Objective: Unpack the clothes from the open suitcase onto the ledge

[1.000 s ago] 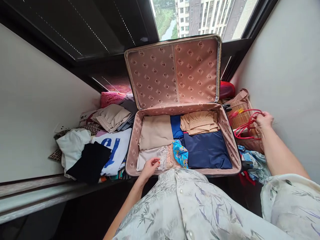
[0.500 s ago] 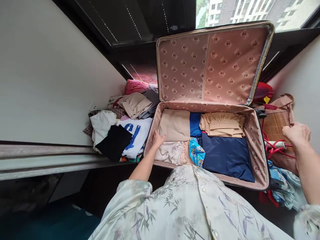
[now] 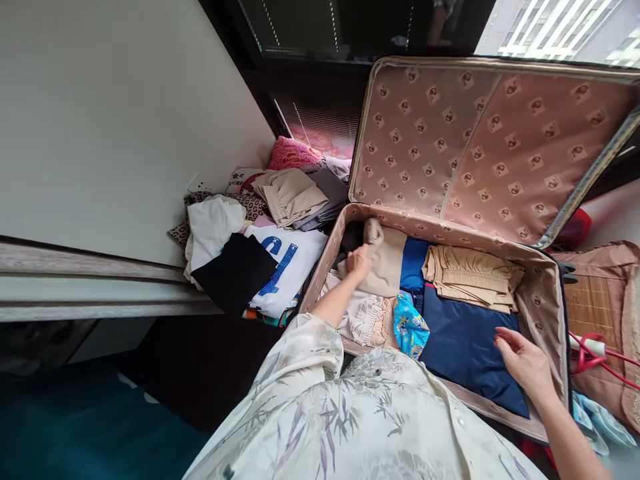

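The suitcase (image 3: pixel 327 257) looks largely filled, its lid (image 3: pixel 420 133) raised and its base lined with folded clothes: a dark blue garment (image 3: pixel 465 347), a tan garment (image 3: pixel 473 277) behind it, a bright blue bundle (image 3: pixel 411 327) and a pale garment (image 3: pixel 363 313) near the front. The beige cloth (image 3: pixel 387 270) lies in the left part of the base, but it seems unsettled: one corner is bunched up, and something dark shows in the gap beside it. The left hand (image 3: pixel 359 262) curls closed on that bunched edge, slightly blurred, its fingertips hidden. The right hand (image 3: pixel 525 363) is loosely open with bent fingers and holds nothing, over the dark blue garment; whether it touches cannot be told. Outside, to the left, lies a loose pile with a white shirt (image 3: pixel 305 250), a black cloth (image 3: pixel 235 273) and a pair of beige trousers (image 3: pixel 290 193). On the right, a red cord (image 3: pixel 590 353) rests by a woven mat (image 3: pixel 603 287). The supporting surface is mostly covered. A plain pale wall (image 3: pixel 125 133) stands at left, a window (image 3: pixel 560 30) behind, and a dim teal floor (image 3: pixel 90 420) below.
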A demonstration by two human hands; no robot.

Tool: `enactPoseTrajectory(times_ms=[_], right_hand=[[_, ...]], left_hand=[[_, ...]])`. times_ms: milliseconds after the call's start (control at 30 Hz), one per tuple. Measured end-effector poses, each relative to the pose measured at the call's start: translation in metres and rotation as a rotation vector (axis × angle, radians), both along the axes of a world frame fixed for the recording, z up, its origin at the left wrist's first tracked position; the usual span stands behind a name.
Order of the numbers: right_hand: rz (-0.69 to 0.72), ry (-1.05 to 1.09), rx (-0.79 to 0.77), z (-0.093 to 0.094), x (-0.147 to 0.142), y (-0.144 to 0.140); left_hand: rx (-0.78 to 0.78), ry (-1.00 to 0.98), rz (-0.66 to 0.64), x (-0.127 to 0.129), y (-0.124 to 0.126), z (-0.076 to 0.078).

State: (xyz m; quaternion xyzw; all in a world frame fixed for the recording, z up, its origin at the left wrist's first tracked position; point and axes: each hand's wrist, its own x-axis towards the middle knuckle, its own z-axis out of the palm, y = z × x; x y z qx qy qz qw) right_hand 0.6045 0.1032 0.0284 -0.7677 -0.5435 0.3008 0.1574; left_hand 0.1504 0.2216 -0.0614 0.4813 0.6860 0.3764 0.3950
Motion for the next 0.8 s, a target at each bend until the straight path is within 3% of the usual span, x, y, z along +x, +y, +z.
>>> enactPoseTrajectory(times_ms=[133,267,333,433,600,667,733,800], right_hand=[[0.078,0.004,-0.022,-0.015,-0.027,0.004],[0.157,0.039,-0.041,-0.019,-0.054,0.005],[0.181,0.052,-0.044,-0.021,-0.063,0.003],[0.196,0.042,-0.039,-0.023,-0.066,0.001],[0.178,0.028,-0.062,-0.029,-0.058,-0.001],[0.159,0.023,-0.061,-0.031,-0.057,-0.005],[0.145,0.022,-0.062,-0.031,-0.060,-0.011],[0.139,0.030,-0.073,-0.030,-0.067,-0.017]], left_hand=[[-0.084,0.104,-0.165,0.041,-0.025,-0.005],[-0.104,0.309,-0.206,0.051,-0.031,0.003],[-0.095,0.221,-0.118,0.045,-0.025,0.012],[-0.062,-0.065,-0.004,0.027,-0.010,0.030],[0.015,-0.341,0.111,-0.043,0.006,0.077],[0.070,-0.508,0.193,-0.088,0.011,0.104],[0.128,-0.540,0.253,-0.142,0.018,0.131],[0.290,-0.564,0.340,-0.199,0.029,0.154]])
